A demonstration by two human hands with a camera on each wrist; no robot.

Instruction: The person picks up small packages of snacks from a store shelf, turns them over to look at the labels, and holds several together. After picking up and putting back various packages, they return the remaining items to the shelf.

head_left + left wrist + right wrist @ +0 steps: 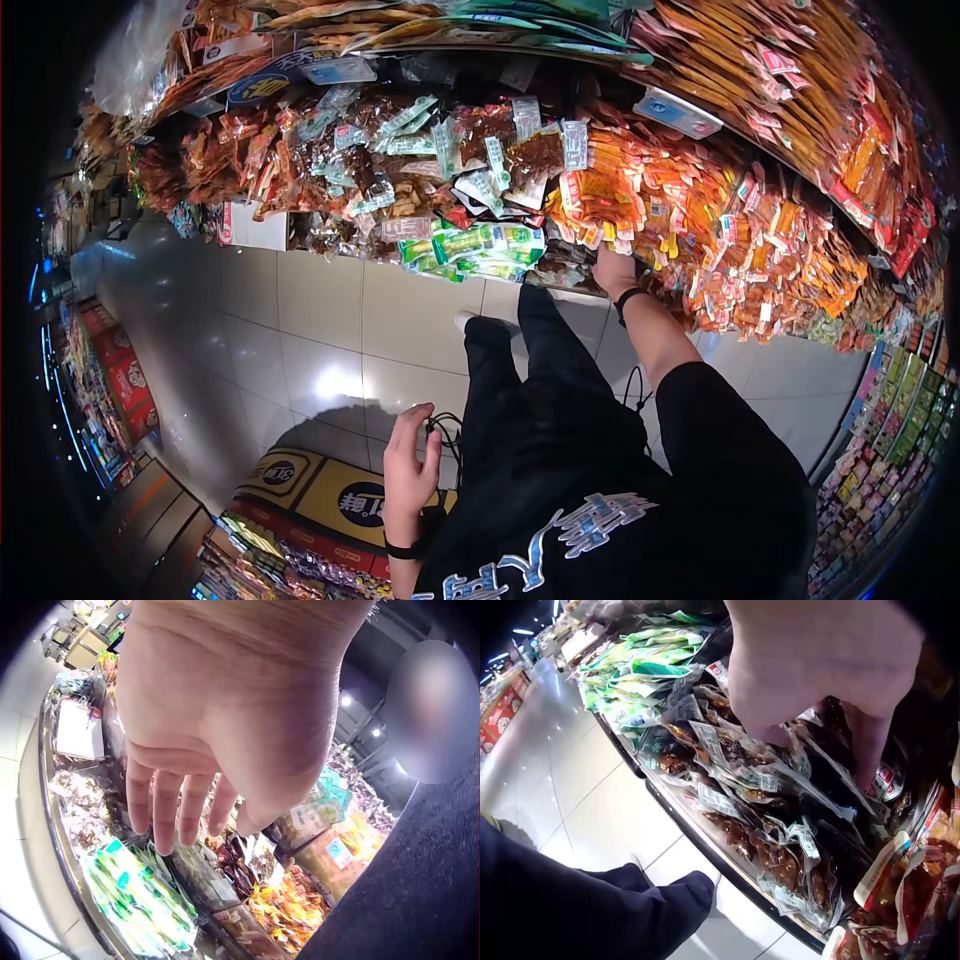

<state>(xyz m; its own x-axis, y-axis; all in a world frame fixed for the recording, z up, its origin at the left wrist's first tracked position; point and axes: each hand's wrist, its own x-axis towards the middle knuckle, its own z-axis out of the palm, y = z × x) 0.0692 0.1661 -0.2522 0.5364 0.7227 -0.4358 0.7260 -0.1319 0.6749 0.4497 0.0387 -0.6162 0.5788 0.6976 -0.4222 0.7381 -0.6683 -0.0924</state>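
My right hand (613,270) reaches down into the front row of the display. In the right wrist view, the fingers (868,746) point down among clear plastic packets of brown snack food (769,859), with the thumb set apart from them. Plastic edges show between thumb and fingers, and the deeper fingertips are partly hidden. To the left lie green-and-white packets (480,243). Orange-red snack packets (690,220) are heaped on the right side of my hand. My left hand (410,465) hangs low beside my body, fingers extended and holding nothing.
An upper shelf with price tags (678,112) overhangs the packets. The bin's dark front rim (705,851) runs close to my legs. A yellow and red display (320,490) stands behind on the left; tiled floor (320,310) lies between.
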